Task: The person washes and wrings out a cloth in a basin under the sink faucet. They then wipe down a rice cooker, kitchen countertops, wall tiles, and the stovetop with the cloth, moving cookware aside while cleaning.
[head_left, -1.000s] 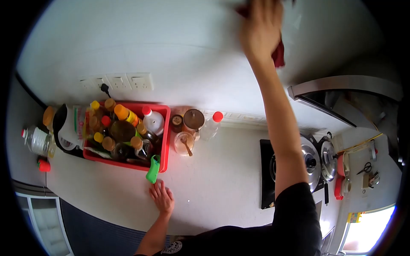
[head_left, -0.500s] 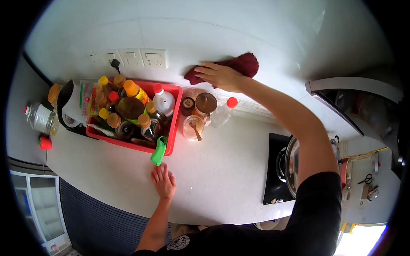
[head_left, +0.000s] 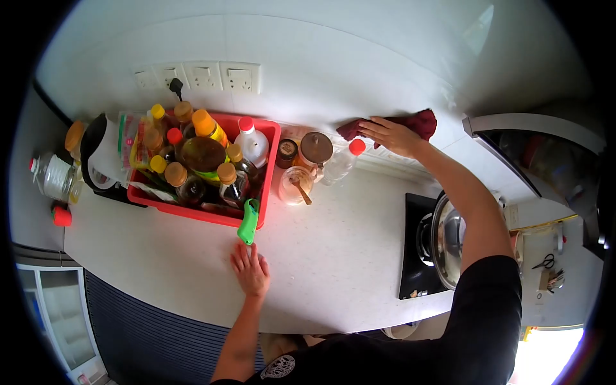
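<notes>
My right hand presses a dark red cloth against the white tiled wall, just above the counter's back edge. Its fingers lie across the cloth's left part. My left hand rests on the countertop with its fingers apart and nothing in them. Its fingertips are close to a green plastic object that leans over the front rim of a red basket; whether they touch, I cannot tell. Several sauce bottles and jars stand in that basket. Below and left of the cloth is a clear bottle with a red cap.
Beside the basket stand a jar with a brown lid, a small dark jar and an open jar with a spoon. A black stove bearing a metal pot is on the right. Wall sockets are above the basket.
My right hand and the cloth have slid to the right along the wall. My left hand stays on the counter. The whole view has shifted slightly.
</notes>
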### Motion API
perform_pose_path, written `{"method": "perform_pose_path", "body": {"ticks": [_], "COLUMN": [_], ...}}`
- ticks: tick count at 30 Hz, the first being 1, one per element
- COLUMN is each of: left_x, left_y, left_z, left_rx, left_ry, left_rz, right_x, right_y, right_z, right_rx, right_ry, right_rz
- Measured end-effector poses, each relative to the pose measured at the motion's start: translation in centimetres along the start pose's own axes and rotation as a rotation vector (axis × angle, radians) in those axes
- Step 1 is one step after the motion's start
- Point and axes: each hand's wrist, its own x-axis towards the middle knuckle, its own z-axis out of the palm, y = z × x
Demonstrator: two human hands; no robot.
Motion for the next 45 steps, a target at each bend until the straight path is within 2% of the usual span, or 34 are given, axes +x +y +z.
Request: {"method": "perform_pose_path", "body": {"ticks": [4,8,9,12,15,20,22,23,24,26,27,28,29,30,31,33,34,36,38,40,42,44,45], "left_x": [0.2,0.1,0.1,0.3,0.9,0.2,0.2,0.3,0.3,0.1,0.1,0.1,0.1,0.1,0.0,0.1,0.2,0.3,0.6,0.4,0.2,0.2,0.2], "left_y": [-0.1,0.3,0.1,0.3,0.3,0.4,0.4,0.5,0.4,0.2,0.3,0.3,0.3,0.3,0.3,0.3,0.4,0.7,0.7,0.7,0.5,0.5,0.5], "left_z": [0.4,-0.2,-0.2,-0.5,-0.5,0.1,0.2,0.1,-0.1,0.1,0.3,0.3,0.4,0.4,0.4,0.5,0.4,0.2,0.4,0.4,0.6,0.6,0.7], "left_rx": [-0.047,-0.029,-0.010,0.000,0.023,0.014,0.017,0.020,0.025,0.038,0.044,0.054,0.065,0.077,0.082,0.095,0.100,0.108,0.126,0.130,0.129,0.121,0.122], "left_ry": [0.008,-0.049,-0.067,-0.090,-0.064,-0.027,-0.031,-0.033,-0.037,-0.038,-0.036,-0.039,-0.040,-0.043,-0.044,-0.041,-0.037,-0.031,-0.024,-0.030,-0.033,-0.031,-0.031], "left_rz": [0.004,-0.001,-0.014,-0.010,0.001,0.015,0.022,0.026,0.031,0.037,0.037,0.039,0.040,0.040,0.044,0.050,0.054,0.061,0.071,0.078,0.073,0.073,0.073], "right_x": [-0.1,0.7,1.0,1.3,2.4,2.3,1.6,1.1,0.4,-0.8,-1.7,-2.6,-3.5,-3.7,-4.4,-4.6,-3.2,0.1,2.4,4.9,8.0,10.1,9.5], "right_y": [-3.2,-8.0,-9.3,-14.1,-19.0,-27.1,-28.8,-28.4,-27.8,-27.5,-26.7,-25.9,-23.0,-24.2,-22.1,-23.6,-25.8,-26.0,-24.7,-22.8,-21.3,-23.7,-24.7], "right_z": [2.6,5.9,6.4,9.0,10.2,6.3,3.5,0.9,-1.0,-2.3,-2.1,-1.1,-1.0,3.4,3.8,10.0,13.5,12.9,10.6,5.2,2.4,1.6,1.8], "right_rx": [0.109,0.155,0.039,0.202,0.517,1.323,1.611,1.883,2.005,2.114,2.031,1.937,1.762,1.462,1.249,1.038,0.730,0.766,0.957,1.265,1.452,1.148,1.175], "right_ry": [0.028,-0.075,-0.103,-0.025,0.082,0.340,0.419,0.431,0.312,0.291,0.284,0.463,0.310,0.571,0.525,0.426,0.252,-0.009,-0.047,0.026,-0.157,0.137,0.212], "right_rz": [0.052,0.032,0.014,0.106,0.436,1.010,1.149,1.268,1.340,1.632,1.744,1.809,1.903,1.950,2.022,2.198,2.178,2.168,2.194,2.082,1.863,1.686,1.555]}}
